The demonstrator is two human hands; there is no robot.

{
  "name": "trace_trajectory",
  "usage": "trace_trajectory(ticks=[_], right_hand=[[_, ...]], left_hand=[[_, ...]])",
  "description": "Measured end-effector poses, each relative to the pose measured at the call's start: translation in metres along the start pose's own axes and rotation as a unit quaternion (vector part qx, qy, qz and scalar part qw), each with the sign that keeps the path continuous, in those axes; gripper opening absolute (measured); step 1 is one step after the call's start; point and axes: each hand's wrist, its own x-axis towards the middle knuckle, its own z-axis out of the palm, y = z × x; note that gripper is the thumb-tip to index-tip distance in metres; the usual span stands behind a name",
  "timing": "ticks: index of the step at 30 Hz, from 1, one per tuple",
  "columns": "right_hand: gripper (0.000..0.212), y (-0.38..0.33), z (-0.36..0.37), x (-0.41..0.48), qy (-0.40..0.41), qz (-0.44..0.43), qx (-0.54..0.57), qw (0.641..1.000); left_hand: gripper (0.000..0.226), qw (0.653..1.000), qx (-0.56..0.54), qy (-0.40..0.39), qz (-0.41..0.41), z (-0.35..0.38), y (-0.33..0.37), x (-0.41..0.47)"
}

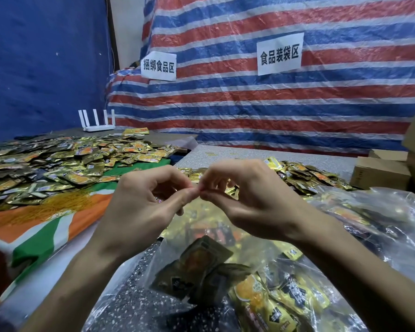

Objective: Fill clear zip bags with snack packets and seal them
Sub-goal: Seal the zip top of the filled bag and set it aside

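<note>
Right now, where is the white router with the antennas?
The white router stands far left in the head view, at the back of the table, behind the spread of gold snack packets and in front of the blue tarp.

This is a makeshift food packing room, not a home. 2 paper signs are fixed to the back wall: the right sign (280,53) reads 食品装袋区, food bagging area, and the left sign (159,65) reads 捆绑食品区, food bundling area. The walls are only sheets: a striped tarpaulin (249,109) in red, blue and white, and a blue sheet (46,68) at left. Big heaps of gold snack packets (58,164) cover the surfaces. A clear bag (163,264) holds the same packets, and cardboard boxes (379,176) stand at right.
</note>
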Motion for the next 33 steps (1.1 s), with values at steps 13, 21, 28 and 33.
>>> trace_trajectory(ticks=[13, 21, 28, 33], right_hand=[[0.01, 0.001, 0.007, -0.008, 0.019, 0.0, -0.024, 1.0], [0.012, 0.013, 0.0, -0.02, -0.005, 0.037, -0.037, 0.999], [0.017, 0.033, -0.005, -0.032, -0.012, 0.105, -0.036, 0.994], [0.018, 0.049, -0.009, -0.049, -0.019, 0.14, -0.025, 0.99]], left_hand=[[0.008, 0.999, 0.023, -0.016, 0.038, 0.007, -0.002, -0.007], [0.008, 0.998, -0.003, 0.054, 0.006, 0.005, -0.01, -0.006], [0.011, 0.997, -0.012, 0.075, -0.002, 0.015, -0.024, 0.002], [0.015, 0.996, -0.021, 0.082, -0.012, 0.023, -0.036, 0.008]])
